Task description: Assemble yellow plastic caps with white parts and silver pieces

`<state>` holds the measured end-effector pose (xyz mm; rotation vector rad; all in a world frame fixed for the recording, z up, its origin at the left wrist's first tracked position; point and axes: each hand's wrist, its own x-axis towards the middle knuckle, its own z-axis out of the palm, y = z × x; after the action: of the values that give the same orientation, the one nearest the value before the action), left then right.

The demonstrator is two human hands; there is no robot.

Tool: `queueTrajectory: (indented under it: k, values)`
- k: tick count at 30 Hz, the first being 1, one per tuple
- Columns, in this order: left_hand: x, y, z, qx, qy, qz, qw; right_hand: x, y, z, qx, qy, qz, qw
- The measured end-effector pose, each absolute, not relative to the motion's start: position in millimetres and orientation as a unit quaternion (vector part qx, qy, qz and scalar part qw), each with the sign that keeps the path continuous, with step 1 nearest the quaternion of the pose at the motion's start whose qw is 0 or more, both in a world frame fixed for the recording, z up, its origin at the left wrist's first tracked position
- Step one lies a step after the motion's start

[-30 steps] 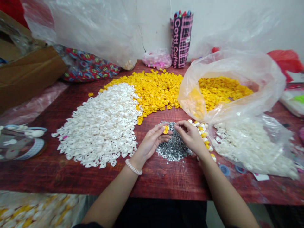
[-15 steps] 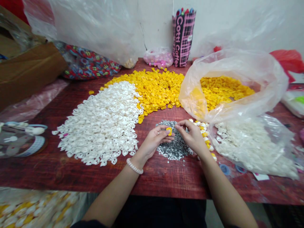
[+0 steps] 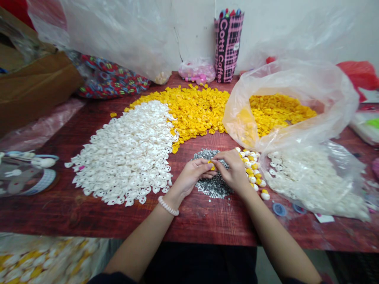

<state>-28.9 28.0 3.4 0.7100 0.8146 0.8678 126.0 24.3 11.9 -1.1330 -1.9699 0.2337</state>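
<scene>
Between thumb and fingers, my left hand [image 3: 197,173] pinches a small yellow plastic piece [image 3: 212,166]. My right hand [image 3: 232,169] has its fingertips closed at the right side of that piece; whether they also hold something tiny is hidden. Both hands are over a pile of small silvery discs [image 3: 213,189]. To the left spreads a heap of white plastic pieces with holes [image 3: 127,157]. Behind the hands lies a heap of yellow pieces [image 3: 198,110]. Joined white-and-yellow pieces [image 3: 254,169] sit just right of my right hand.
An open clear bag [image 3: 290,142] covers part of the yellow heap; another clear bag [image 3: 322,185] holds white pieces. Blue rings [image 3: 279,210] lie near it. A Cotti Coffee bag [image 3: 227,49] stands at the wall. A cardboard box [image 3: 38,88] is at left.
My right hand has moved left, its fingertips now meeting the yellow piece in my left hand. More of the white-and-yellow pieces shows beside it.
</scene>
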Motion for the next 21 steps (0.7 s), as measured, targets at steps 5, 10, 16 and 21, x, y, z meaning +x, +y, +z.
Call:
queueTrajectory:
  k: [5, 10, 16, 21]
  values:
    - [-31, 28, 1, 0.317, 0.356, 0.400, 0.783, 128, 24, 10, -0.423, -0.802, 0.079, 0.415]
    - [-35, 29, 0, 0.270, 0.305, 0.412, 0.815, 129, 18, 17, -0.421, -0.786, 0.087, 0.444]
    - [-37, 29, 3, 0.235, 0.264, 0.441, 0.825, 193, 57, 28, -0.577, -0.618, 0.042, 0.531]
    - [-37, 26, 3, 0.201, 0.221, 0.452, 0.840, 268, 116, 31, -0.720, -0.649, -0.015, 0.243]
